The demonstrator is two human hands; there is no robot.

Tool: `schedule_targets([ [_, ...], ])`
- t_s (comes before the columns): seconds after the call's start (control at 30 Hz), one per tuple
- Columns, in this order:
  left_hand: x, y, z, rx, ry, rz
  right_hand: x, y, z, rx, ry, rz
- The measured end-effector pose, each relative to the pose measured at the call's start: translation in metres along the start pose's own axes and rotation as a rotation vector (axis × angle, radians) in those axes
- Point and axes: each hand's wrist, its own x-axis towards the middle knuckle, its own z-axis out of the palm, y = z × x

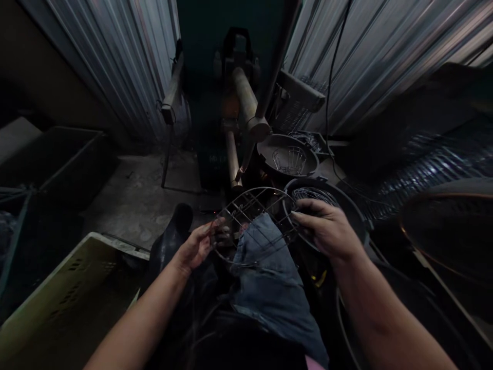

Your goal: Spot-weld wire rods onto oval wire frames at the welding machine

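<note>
A round wire grid (265,245) with crossing bars is held tilted above the denim cloth over my lap. My left hand (198,244) grips its left rim, the fingers blurred a little. At the opposite rim my right hand (327,226) is closed, thumb and fingers pinching the wire edge. Just behind my right hand stands a dark round tub with thin wire pieces (314,195) inside. Straight ahead of the grid are the two metal arms (246,97) of a machine, one above the other.
Farther back is a round pan (287,149) holding a small wire basket (288,160). A yellowish plastic crate (73,277) sits at lower left, with dark bins (57,159) beyond. Stacked wire goods (442,164) fill the right. A cable (332,92) hangs by the corrugated wall.
</note>
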Motion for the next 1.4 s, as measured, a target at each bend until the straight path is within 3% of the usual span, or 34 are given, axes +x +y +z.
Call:
schedule_targets([
  [0.1, 0.005, 0.003, 0.004, 0.041, 0.204, 0.094, 0.004, 0.041, 0.004, 0.285, 0.051, 0.257],
  [0.23, 0.008, 0.022, 0.008, 0.166, 0.396, 0.266, 0.007, 0.068, 0.011, 0.301, -0.107, 0.362],
  [0.37, 0.01, 0.04, 0.007, 0.235, 0.426, 0.284, 0.019, 0.062, 0.009, 0.209, -0.22, 0.331],
  [0.6, 0.013, 0.058, 0.012, 0.297, 0.474, 0.318, 0.054, 0.038, 0.006, 0.311, -0.446, 0.248],
  [0.87, 0.02, 0.064, 0.018, 0.355, 0.408, 0.29, 0.074, 0.03, 0.035, 0.086, -0.121, 0.159],
  [1.13, 0.034, 0.089, 0.031, 0.344, 0.385, 0.237, 0.096, 0.008, 0.034, 0.031, -0.053, 0.195],
  [1.4, 0.048, 0.095, 0.034, 0.305, 0.331, 0.181, 0.111, -0.008, 0.033, -0.005, -0.05, 0.205],
])
